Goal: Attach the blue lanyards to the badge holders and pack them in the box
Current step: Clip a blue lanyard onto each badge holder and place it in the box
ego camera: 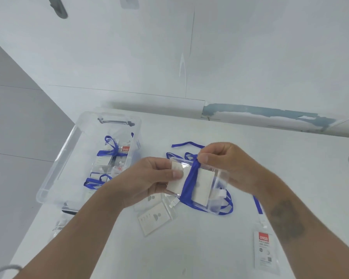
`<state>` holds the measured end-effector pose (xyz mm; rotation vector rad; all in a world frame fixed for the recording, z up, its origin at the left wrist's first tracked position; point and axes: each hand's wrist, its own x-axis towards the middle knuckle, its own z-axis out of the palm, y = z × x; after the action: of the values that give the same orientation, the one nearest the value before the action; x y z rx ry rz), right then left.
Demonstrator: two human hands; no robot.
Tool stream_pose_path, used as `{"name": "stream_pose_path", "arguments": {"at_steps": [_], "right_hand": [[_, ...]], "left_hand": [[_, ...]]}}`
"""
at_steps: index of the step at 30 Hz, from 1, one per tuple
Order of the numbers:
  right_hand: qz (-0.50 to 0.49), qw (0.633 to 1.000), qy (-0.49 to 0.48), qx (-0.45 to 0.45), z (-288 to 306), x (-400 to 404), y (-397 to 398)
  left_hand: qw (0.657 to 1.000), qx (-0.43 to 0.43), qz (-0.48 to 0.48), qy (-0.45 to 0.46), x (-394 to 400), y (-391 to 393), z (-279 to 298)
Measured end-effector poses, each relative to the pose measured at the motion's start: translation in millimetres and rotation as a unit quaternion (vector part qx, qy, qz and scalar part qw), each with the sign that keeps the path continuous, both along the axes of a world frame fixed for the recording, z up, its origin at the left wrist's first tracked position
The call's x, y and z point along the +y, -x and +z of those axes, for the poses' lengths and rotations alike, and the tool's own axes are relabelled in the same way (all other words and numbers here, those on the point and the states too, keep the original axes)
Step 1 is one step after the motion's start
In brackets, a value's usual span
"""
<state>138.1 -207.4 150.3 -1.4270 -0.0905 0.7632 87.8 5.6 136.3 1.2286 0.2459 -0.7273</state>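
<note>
I hold a clear badge holder (212, 186) with a white card inside above the white table. My left hand (149, 178) grips its left end, thumb on top. A blue lanyard (189, 178) is wound across the holder's middle, and my right hand (224, 162) pinches the strap at the holder's top edge. The rest of the strap trails onto the table behind and below the holder. To the left stands a clear plastic box (60, 158) containing several badge holders wrapped in blue lanyards (111, 152).
Loose badge holders (155, 218) lie on the table (210, 254) just below my hands. A holder with a red label (265, 250) on a blue strap lies at the right under my forearm. Another packet (58, 228) sits at the table's left edge near the box.
</note>
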Motion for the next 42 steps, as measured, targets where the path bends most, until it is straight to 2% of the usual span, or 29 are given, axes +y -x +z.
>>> {"name": "stream_pose_path", "arguments": {"at_steps": [3,5,7,10,12,14,16,18,22,23,25,27,29,32,42], "right_hand": [[-0.076,0.985,-0.092,0.126,-18.0,13.3,17.4],[-0.146,0.967,-0.133,0.159,-25.8,13.8,22.6],[-0.154,0.963,-0.156,0.159,-30.3,11.4,23.3],[-0.091,0.993,-0.048,0.050,-31.8,9.0,19.7],[-0.067,0.997,0.045,-0.018,-25.6,5.0,12.2],[-0.036,0.993,0.101,-0.049,-20.0,-1.1,3.4],[0.027,0.977,0.183,-0.108,-10.4,-6.2,-3.4],[0.077,0.957,0.227,-0.161,2.1,-9.9,-9.3],[0.111,0.931,0.264,-0.227,20.4,-13.3,-21.8],[0.091,0.932,0.263,-0.231,22.4,-12.8,-22.7],[-0.016,0.946,0.233,-0.225,16.4,-13.3,-23.1],[-0.151,0.955,0.175,-0.185,8.0,-9.3,-16.9],[-0.208,0.962,0.122,-0.127,3.3,-0.5,-5.4],[-0.181,0.972,0.108,-0.103,-5.1,12.5,13.6],[-0.189,0.976,0.083,-0.068,-7.7,43.7,35.7]], "left_hand": [[0.996,0.033,0.074,0.030,-12.4,6.1,0.3],[0.990,0.051,0.130,0.025,-15.9,8.3,-2.1],[0.983,0.062,0.175,0.011,-17.2,8.7,-4.9],[0.977,0.062,0.204,-0.016,-21.7,9.7,-5.8],[0.979,0.058,0.192,-0.042,-23.3,9.1,-4.3],[0.978,0.018,0.163,-0.129,-22.2,4.8,-2.2],[0.963,-0.060,0.145,-0.219,-22.1,-2.4,3.9],[0.951,-0.126,0.113,-0.259,-27.8,-7.7,15.1],[0.935,-0.171,0.086,-0.297,-44.0,-11.6,25.2],[0.936,-0.168,0.102,-0.292,-45.6,-12.9,24.8],[0.944,-0.134,0.165,-0.250,-50.0,-15.1,22.8],[0.943,-0.089,0.236,-0.217,-51.9,-16.6,17.9],[0.936,-0.056,0.281,-0.207,-54.4,-19.2,13.0],[0.928,-0.040,0.305,-0.210,-57.0,-22.2,9.4],[0.911,-0.074,0.297,-0.278,-44.5,-13.2,11.2]]}}
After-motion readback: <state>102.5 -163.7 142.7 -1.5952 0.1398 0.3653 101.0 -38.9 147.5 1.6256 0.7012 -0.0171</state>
